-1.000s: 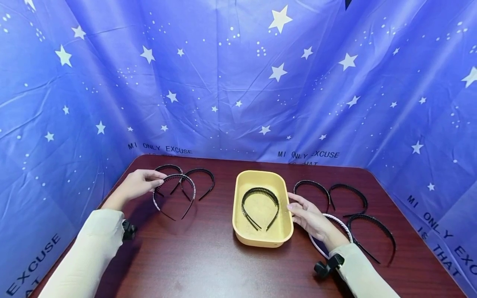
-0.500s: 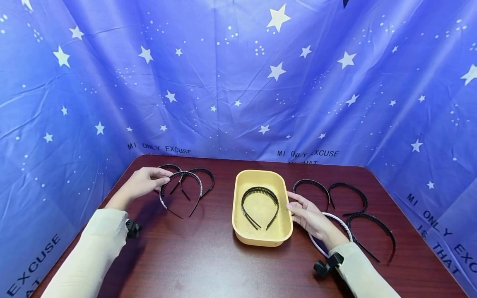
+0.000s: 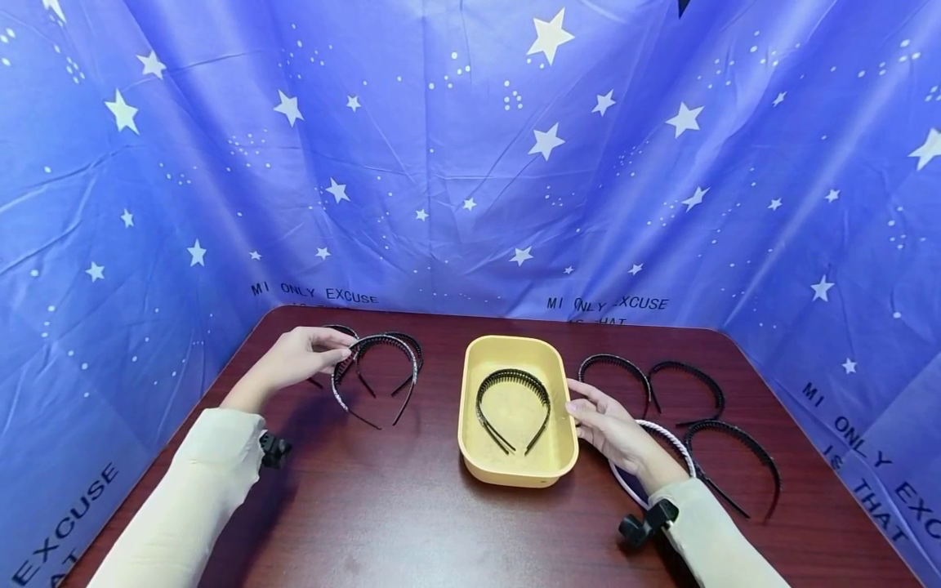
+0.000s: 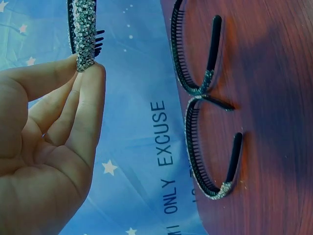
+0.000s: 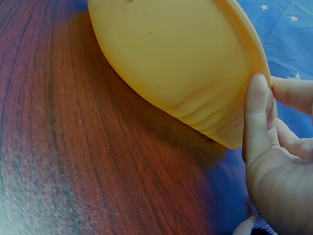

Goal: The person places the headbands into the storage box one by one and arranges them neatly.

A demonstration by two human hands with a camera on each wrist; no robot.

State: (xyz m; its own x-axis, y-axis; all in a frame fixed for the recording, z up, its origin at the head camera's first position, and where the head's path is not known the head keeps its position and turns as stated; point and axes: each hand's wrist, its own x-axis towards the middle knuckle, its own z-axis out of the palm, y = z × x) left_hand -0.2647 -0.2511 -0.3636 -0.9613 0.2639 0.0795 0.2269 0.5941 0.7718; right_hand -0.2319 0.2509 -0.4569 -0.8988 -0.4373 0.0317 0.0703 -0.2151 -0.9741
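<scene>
My left hand (image 3: 305,359) pinches a glittery, stone-covered headband (image 3: 414,371) between thumb and fingertips, raised above the table's left side. In the left wrist view the headband (image 4: 85,32) shows its stones and comb teeth. Two black toothed headbands (image 4: 212,191) lie behind it, partly covered in the head view. At the middle stands a yellow plastic bin (image 3: 478,468), with a black headband (image 3: 507,374) inside. My right hand (image 3: 613,433) holds the bin's right side near the rim; the right wrist view shows the thumb against the outer wall of the bin (image 5: 171,54).
On the right of the dark red table (image 3: 382,523) lie several headbands: black ones (image 3: 625,362), (image 3: 698,371), (image 3: 750,441) and a white twisted one (image 3: 672,439), partly under my right wrist. A blue star-printed curtain (image 3: 441,163) surrounds the table's back and sides.
My left hand has moved rightward with the glittery headband, now overlapping the headbands behind it more in the head view. The right hand and the bin have stayed put.
</scene>
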